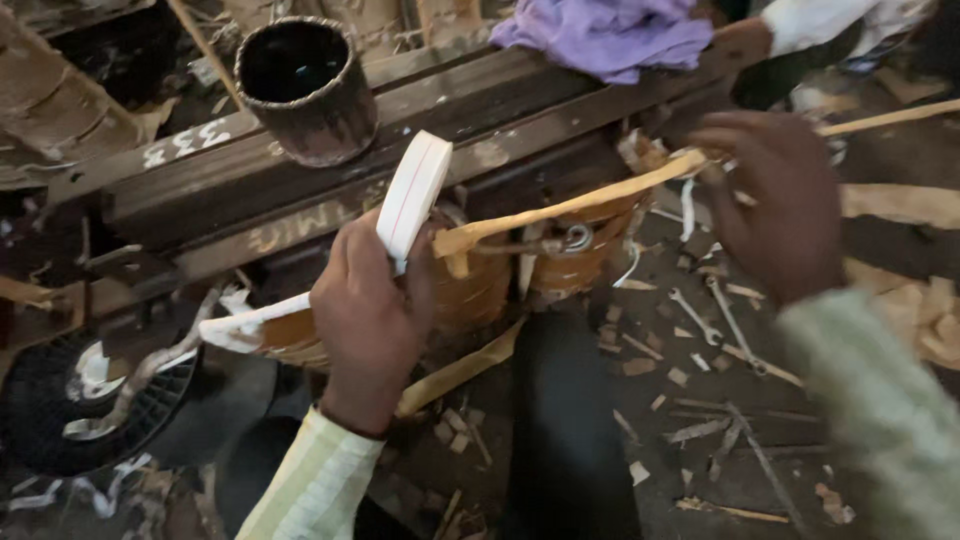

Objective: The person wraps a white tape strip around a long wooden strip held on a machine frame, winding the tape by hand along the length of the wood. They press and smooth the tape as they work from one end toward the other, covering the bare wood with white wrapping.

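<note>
Left grip (372,318) clamped on white tape roll (412,196) | right grip (770,200) clamped on tan strip (560,208)

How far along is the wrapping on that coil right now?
Done: part of the coil near the left hand already carries white tape. In hand: the left hand holds the white tape roll; the right hand holds a tan paper strip stretched across the coil. Left: the brown windings toward the right remain bare.

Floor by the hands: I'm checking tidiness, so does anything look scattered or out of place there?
Yes. Wood chips and paper scraps litter the floor, with a spanner lying loose among them. Below the left hand, a torn white strip hangs ragged.
</note>
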`<state>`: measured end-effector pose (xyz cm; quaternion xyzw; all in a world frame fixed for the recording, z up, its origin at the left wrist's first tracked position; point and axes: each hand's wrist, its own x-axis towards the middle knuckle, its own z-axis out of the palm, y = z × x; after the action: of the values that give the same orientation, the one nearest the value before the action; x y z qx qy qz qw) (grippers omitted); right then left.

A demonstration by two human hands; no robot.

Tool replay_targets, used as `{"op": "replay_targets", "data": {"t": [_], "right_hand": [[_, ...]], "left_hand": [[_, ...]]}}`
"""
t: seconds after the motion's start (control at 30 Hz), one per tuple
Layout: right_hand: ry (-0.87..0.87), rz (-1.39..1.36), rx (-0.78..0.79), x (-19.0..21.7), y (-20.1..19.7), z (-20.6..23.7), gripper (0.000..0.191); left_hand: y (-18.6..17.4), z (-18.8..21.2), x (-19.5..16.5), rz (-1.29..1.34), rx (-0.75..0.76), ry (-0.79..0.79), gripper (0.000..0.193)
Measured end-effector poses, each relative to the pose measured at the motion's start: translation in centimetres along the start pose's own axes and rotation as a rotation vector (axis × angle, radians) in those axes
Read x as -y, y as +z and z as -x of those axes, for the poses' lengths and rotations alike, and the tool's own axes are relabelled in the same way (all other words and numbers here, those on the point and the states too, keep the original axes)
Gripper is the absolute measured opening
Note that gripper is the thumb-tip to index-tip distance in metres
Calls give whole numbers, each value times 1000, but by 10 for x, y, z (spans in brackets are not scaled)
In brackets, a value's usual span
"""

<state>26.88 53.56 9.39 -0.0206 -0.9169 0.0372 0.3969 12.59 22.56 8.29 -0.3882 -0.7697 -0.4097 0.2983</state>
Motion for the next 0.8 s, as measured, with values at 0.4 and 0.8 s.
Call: {"op": "replay_targets", "data": {"t": [0.4,0.8], "right_hand": [[138,-131,-53,112,160,52,61],[366,-486,-265,214,123,71,52]], "left_hand": [[0,-6,-7,-91,36,-11,22],[5,-25,8,-474,147,-53,48]]}}
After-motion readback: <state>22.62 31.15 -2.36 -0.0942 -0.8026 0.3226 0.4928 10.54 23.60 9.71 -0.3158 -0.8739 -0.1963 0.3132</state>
